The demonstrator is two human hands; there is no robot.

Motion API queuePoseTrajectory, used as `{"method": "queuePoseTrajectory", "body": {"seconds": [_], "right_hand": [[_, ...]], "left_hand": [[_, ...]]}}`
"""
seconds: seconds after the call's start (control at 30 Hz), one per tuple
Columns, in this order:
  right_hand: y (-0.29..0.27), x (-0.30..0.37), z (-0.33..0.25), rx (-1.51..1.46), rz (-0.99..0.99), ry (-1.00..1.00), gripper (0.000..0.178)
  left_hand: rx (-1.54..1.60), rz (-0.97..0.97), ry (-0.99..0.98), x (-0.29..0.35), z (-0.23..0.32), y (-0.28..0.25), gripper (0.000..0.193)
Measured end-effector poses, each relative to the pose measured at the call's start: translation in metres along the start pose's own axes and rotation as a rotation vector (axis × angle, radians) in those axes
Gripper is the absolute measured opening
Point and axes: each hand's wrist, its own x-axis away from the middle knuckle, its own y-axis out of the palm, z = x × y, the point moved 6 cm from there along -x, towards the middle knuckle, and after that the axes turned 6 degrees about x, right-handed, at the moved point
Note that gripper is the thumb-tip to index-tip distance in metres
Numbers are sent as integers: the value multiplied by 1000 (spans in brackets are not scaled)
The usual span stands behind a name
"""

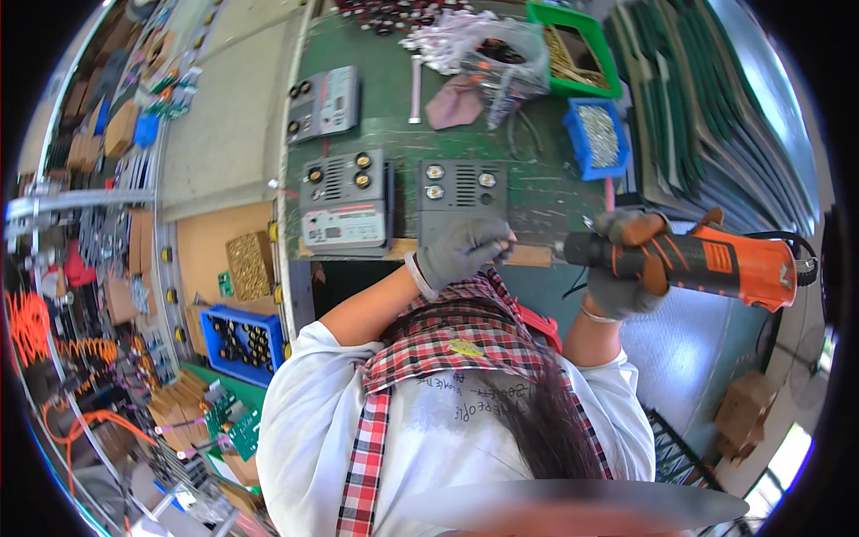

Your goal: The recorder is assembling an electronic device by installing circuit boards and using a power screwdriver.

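My left hand, in a grey glove, is closed with the fingertips pinched together at the near edge of a dark grey panel. Whatever sits in the pinch is too small to make out. The panel has three round brass-centred sockets and rows of slots. Off to the right, my gloved right hand wraps round the front of an orange-and-black power screwdriver, its nose towards the bench and a cable at its back. Left of the panel lies a grey device with similar sockets and a light label face.
Another grey device lies further back on the green bench. A blue bin of small metal parts, a green bin, a plastic bag and a pink cloth sit at the far right. Stacked panels stand beyond.
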Motion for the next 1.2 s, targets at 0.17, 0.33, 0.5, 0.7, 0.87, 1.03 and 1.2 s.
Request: {"method": "queuePoseTrajectory", "body": {"seconds": [0.17,0.33,0.5,0.7,0.87,1.03,1.2], "right_hand": [[59,9,27,-79,-35,48,33],[129,28,92,-21,-177,156,30],[199,40,159,279,-332,158,30],[279,49,213,432,-475,123,15],[308,61,233,620,-524,170,8],[317,65,237,644,-534,129,11],[322,66,236,662,-552,139,11]], "left_hand": [[-649,44,-29,34,61,-33,13],[-836,442,-209,94,83,-120,25],[-920,818,-558,176,71,-261,24],[-31,705,-669,178,40,-285,27],[278,661,-676,185,20,-297,16],[396,654,-615,185,14,-296,13],[464,671,-602,184,12,-294,11]]}}
